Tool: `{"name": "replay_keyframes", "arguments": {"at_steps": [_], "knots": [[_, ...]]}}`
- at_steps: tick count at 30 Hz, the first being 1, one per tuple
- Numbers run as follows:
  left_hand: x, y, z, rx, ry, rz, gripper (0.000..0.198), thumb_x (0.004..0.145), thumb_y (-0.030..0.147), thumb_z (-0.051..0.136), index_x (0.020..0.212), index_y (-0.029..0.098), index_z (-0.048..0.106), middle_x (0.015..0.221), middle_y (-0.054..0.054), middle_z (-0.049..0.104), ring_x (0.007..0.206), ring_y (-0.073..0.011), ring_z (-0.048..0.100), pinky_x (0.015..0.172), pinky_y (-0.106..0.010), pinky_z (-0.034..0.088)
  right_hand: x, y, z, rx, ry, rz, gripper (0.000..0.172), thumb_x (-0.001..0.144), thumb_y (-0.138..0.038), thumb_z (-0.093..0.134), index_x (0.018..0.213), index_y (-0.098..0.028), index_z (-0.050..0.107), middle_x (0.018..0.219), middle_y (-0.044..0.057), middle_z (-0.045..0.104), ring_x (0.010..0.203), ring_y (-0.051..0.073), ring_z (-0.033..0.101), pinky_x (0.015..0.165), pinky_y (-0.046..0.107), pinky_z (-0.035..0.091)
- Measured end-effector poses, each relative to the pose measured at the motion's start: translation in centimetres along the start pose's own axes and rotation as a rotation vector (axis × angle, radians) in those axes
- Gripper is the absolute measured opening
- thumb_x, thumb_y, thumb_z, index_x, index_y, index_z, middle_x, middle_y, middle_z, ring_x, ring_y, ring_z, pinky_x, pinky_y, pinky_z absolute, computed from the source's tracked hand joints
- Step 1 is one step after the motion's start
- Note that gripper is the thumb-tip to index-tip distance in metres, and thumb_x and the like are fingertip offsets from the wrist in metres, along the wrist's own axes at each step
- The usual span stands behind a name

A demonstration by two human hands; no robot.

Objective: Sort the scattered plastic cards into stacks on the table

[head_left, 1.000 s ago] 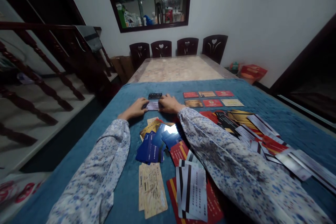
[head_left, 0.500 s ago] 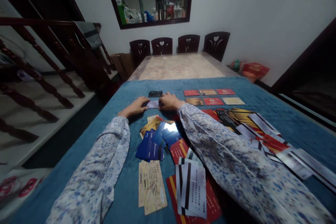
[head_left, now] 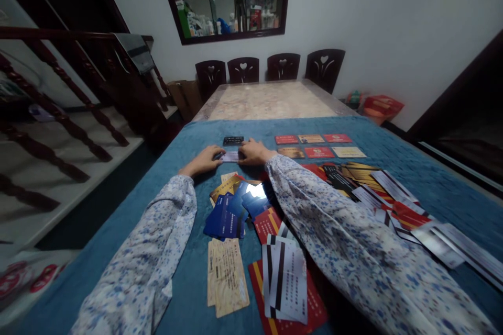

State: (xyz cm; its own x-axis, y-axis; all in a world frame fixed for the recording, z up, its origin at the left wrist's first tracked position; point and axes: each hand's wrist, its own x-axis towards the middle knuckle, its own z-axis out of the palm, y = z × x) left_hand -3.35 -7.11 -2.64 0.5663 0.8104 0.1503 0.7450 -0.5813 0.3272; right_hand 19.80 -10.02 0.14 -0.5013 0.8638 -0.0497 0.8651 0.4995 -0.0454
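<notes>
A pale white card (head_left: pixel 231 156) lies on the blue cloth between my hands. My left hand (head_left: pixel 207 159) has its fingers closed on the card's left end. At its right end, my right hand (head_left: pixel 253 153) grips the same card, its fingertips partly hidden. Just beyond it rests a black card (head_left: pixel 233 140) with light markings. Nearer to me, between my forearms, spread loose blue cards (head_left: pixel 225 217), gold cards (head_left: pixel 226 188), beige cards (head_left: pixel 228 277), and white striped cards (head_left: pixel 286 277) on top of red ones (head_left: pixel 314 303).
Two rows of cards, among them a red card (head_left: pixel 319 152) and a cream card (head_left: pixel 349 152), lie right of my hands. A mixed heap with gold cards (head_left: pixel 359 172) spreads by my right sleeve. Past the blue cloth (head_left: pixel 176 141) are bare tabletop (head_left: pixel 271 99) and several dark chairs (head_left: pixel 243 69).
Both hands stay at the white card with hardly any movement. The whole view has shifted very slightly.
</notes>
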Motion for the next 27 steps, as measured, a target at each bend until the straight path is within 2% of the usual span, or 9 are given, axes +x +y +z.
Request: {"name": "replay_keyframes", "arguments": {"at_steps": [18, 27], "knots": [[-0.5, -0.9, 1.3, 0.058, 0.04, -0.001, 0.045, 0.085, 0.028, 0.059, 0.127, 0.013, 0.068, 0.125, -0.015, 0.068, 0.119, -0.0297, 0.063, 0.111, -0.044, 0.048, 0.0, 0.0, 0.3, 0.002, -0.023, 0.015, 0.045, 0.094, -0.045, 0.061, 0.129, -0.018, 0.071, 0.144, 0.019, 0.058, 0.133, 0.04, 0.047, 0.1, 0.051, 0.046], [-2.1, 0.5, 0.7, 0.053, 0.045, -0.059, 0.047, 0.083, 0.025, 0.059, 0.128, 0.014, 0.065, 0.124, -0.014, 0.064, 0.119, -0.0301, 0.062, 0.112, -0.045, 0.047, -0.4, -0.3, -0.1, -0.029, -0.005, 0.011, 0.046, 0.094, -0.045, 0.063, 0.13, -0.018, 0.071, 0.144, 0.021, 0.058, 0.132, 0.041, 0.046, 0.103, 0.056, 0.045]]}}
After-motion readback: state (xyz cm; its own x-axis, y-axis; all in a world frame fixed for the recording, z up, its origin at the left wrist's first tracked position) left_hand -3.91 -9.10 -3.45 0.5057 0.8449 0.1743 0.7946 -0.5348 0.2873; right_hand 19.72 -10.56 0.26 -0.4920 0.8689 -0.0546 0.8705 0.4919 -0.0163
